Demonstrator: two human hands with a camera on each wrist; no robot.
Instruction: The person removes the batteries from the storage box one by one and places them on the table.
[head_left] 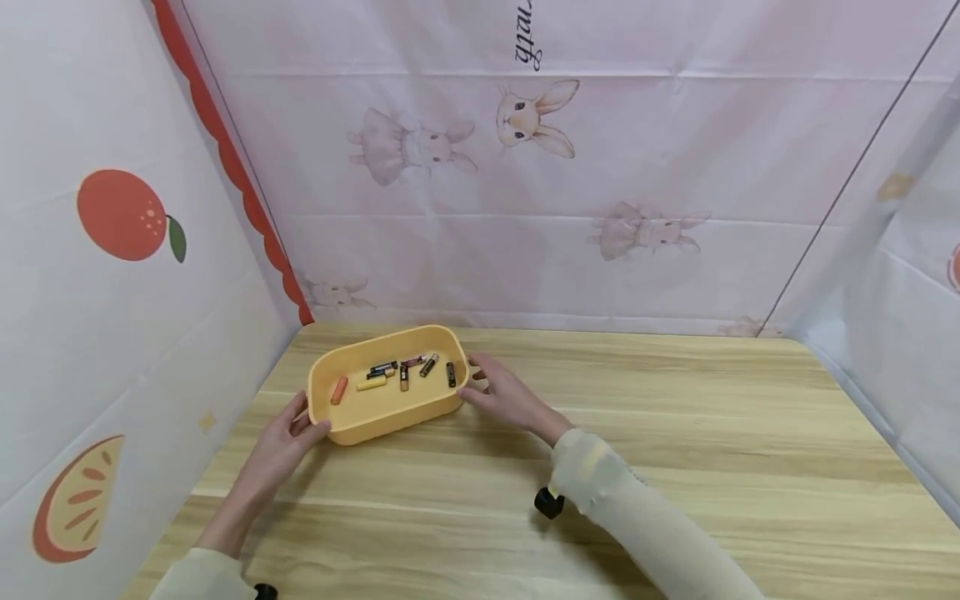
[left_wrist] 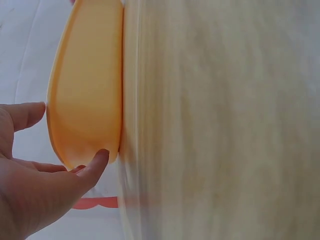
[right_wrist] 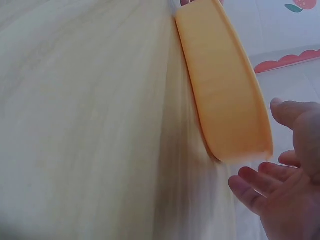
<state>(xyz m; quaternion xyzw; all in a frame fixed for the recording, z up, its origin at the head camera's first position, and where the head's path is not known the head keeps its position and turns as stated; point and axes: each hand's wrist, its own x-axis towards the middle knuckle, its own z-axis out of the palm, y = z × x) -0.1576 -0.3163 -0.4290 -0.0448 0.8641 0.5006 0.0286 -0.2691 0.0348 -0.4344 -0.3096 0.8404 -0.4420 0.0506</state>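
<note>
From where I stand, looking down as the head camera does, the yellow tray [head_left: 405, 425] sits toward the back left of the table [head_left: 750, 417], appearing to rest flat. Inside lie several dark batteries [head_left: 404, 377], an orange stick [head_left: 339, 390] and a yellow stick [head_left: 371, 383], scattered loosely rather than lined up. The left hand [head_left: 281, 437] is at one end and the right hand [head_left: 510, 396] at the other, thumbs near the front corners. I'd judge the gathering done, since every battery I can make out is in the tray; what seems left is placing the tray and letting it go.

From the left wrist, that hand is spread around the tray's end, one digit touching the rim, none curled tightly over it. The tray's contents are hidden by its wall.

From the right wrist, the thumb and fingers stand spread about the other end, with a gap showing; whether any finger touches out of sight, I can't tell. Nor can I say whether the tray is in its final place.
</note>
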